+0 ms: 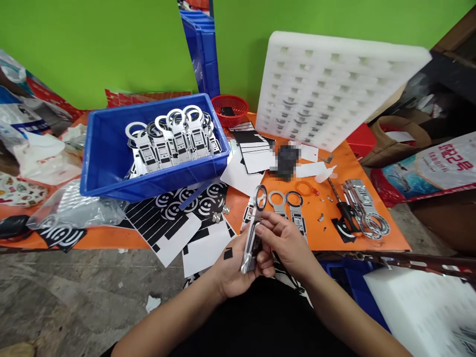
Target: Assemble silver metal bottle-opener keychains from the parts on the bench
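A flat metal piece with a ring at its top end [253,230] is held close to my body, tilted with its narrow edge toward me. My left hand [238,270] is wrapped round its lower part from below. Thumb and fingers of my right hand [284,240] pinch it from the right. A small black patch [228,253] sticks to the left wrist. Just beyond my hands, two similar ring-ended pieces [297,214] lie on the orange table [334,238]. The part of the held piece between my palms is hidden.
A blue bin [111,184] holds several ring-ended pieces. A white foam block [320,84] stands behind. A screwdriver [346,210] and stacked metal pieces [360,198] lie right. Sticker sheets [167,243] hang over the front edge. A red basket [238,116] sits behind.
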A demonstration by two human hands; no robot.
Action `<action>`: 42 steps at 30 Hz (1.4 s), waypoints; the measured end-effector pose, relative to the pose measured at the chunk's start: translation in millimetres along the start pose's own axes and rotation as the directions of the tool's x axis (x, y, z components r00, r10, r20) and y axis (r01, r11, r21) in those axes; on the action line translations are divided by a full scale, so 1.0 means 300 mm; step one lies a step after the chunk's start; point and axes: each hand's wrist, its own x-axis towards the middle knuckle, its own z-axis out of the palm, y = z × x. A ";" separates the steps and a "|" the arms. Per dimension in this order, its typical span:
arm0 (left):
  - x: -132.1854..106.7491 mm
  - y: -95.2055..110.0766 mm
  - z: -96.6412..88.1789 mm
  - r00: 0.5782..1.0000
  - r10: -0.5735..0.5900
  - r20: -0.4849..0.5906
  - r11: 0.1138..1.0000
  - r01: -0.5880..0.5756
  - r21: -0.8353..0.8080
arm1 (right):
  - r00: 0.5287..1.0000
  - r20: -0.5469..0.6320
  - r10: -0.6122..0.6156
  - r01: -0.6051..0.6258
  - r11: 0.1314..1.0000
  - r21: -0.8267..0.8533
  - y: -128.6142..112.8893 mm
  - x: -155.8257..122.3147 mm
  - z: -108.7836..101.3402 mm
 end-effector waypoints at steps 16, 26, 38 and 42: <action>0.013 0.020 -0.046 0.932 0.302 -0.198 0.908 -0.219 0.356 | 0.886 -0.050 -0.461 0.022 0.149 -0.989 0.040 0.002 -0.229; 0.050 0.007 -0.038 0.938 0.235 -0.253 0.949 -0.166 0.269 | 0.845 -0.087 -0.527 -0.173 -0.116 -0.978 0.116 0.007 -0.226; 0.083 -0.005 -0.033 0.957 0.183 -0.223 0.972 -0.142 0.188 | 0.888 0.170 -0.428 0.146 -0.090 -0.985 0.068 0.038 -0.268; 0.096 -0.010 -0.033 0.956 0.196 -0.217 0.970 -0.156 0.188 | 0.913 0.208 -0.352 0.188 -0.089 -0.978 0.059 0.053 -0.273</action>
